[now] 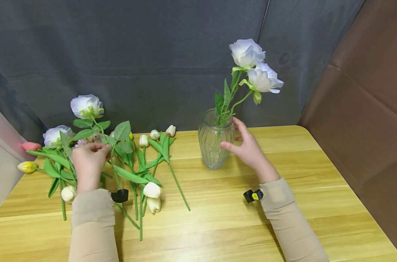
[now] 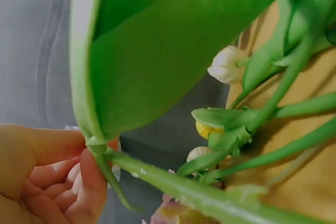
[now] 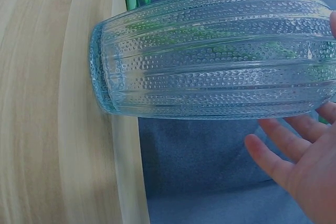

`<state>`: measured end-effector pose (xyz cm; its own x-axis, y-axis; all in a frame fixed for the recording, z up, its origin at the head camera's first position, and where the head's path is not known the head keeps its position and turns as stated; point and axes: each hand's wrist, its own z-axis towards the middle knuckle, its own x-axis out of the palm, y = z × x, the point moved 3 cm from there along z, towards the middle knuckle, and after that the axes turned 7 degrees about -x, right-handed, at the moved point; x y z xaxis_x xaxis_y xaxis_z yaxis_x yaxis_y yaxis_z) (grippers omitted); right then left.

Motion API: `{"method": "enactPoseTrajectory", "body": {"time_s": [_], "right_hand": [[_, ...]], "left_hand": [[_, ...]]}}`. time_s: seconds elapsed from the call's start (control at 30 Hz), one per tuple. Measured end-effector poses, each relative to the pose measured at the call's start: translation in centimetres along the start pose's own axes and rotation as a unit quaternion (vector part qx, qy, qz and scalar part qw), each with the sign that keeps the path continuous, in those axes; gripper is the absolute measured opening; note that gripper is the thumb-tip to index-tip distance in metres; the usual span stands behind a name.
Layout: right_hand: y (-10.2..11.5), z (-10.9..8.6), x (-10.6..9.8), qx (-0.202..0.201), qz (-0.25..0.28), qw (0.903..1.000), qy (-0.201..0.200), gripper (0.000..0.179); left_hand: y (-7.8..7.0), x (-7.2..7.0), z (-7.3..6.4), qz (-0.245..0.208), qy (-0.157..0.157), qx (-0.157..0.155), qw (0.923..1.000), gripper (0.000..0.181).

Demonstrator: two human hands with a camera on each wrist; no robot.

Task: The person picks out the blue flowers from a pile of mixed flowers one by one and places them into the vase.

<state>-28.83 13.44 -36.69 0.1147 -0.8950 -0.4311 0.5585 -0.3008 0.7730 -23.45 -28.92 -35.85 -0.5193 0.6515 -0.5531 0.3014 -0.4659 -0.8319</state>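
Observation:
My left hand (image 1: pixel 91 162) is among the flowers on the left, its thumb and fingertips pinching a white rose (image 1: pixel 87 106) where a leaf (image 2: pixel 152 66) joins the green stem (image 2: pixel 184 187). That bloom leans up and to the left. On the right stands a ribbed clear glass vase (image 1: pixel 216 145), upright on the table, with two white roses (image 1: pixel 264 78) tilting out to the right. My right hand (image 1: pixel 245 151) is beside its upper part, thumb in front and fingers reaching toward the neck. In the right wrist view the fingers (image 3: pixel 278 150) are loosely spread at the vase's side.
Beneath and around my left hand lie white tulips (image 1: pixel 152 190), a yellow tulip (image 1: pixel 27 167), a pink tulip (image 1: pixel 31 146) and another white rose (image 1: pixel 57 135). A single tulip stem (image 1: pixel 179 187) points toward the vase. Dark grey cloth (image 1: pixel 152 65) hangs behind the wooden table (image 1: pixel 198 233).

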Motion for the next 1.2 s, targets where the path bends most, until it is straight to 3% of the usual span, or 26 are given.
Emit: {"method": "enactPoseTrajectory", "body": {"time_s": [0.2,0.4,0.5,0.63,0.8,0.97,1.2], "right_hand": [[0.1,-0.1,-0.1,-0.005,0.002,1.0,-0.004,0.083],[0.1,-0.1,-0.1,0.001,0.001,1.0,-0.001,0.084],[0.1,-0.1,-0.1,0.003,0.0,1.0,0.001,0.084],[0.1,-0.1,-0.1,0.005,-0.001,1.0,0.002,0.083],[0.3,-0.1,0.0,0.005,0.004,1.0,0.001,0.084],[0.3,-0.1,0.0,0.002,0.002,1.0,0.002,0.084],[0.0,-0.1,0.0,-0.005,-0.004,1.0,-0.001,0.086]], "left_hand": [[-0.6,-0.2,-0.2,-0.075,-0.01,-0.007,0.9971,0.031],[-0.7,-0.3,-0.2,-0.163,-0.036,-0.022,0.9857,0.025],[-0.5,-0.2,-0.2,-0.247,-0.039,-0.044,0.9673,0.015],[-0.5,-0.2,-0.1,-0.346,-0.048,-0.061,0.9349,0.005],[-0.7,-0.4,-0.1,-0.382,-0.098,-0.016,0.9187,0.004],[-1.0,-0.8,-0.3,-0.435,-0.143,0.029,0.8887,0.003],[-1.5,-1.0,-0.6,-0.481,-0.168,0.055,0.8585,0.006]]}}
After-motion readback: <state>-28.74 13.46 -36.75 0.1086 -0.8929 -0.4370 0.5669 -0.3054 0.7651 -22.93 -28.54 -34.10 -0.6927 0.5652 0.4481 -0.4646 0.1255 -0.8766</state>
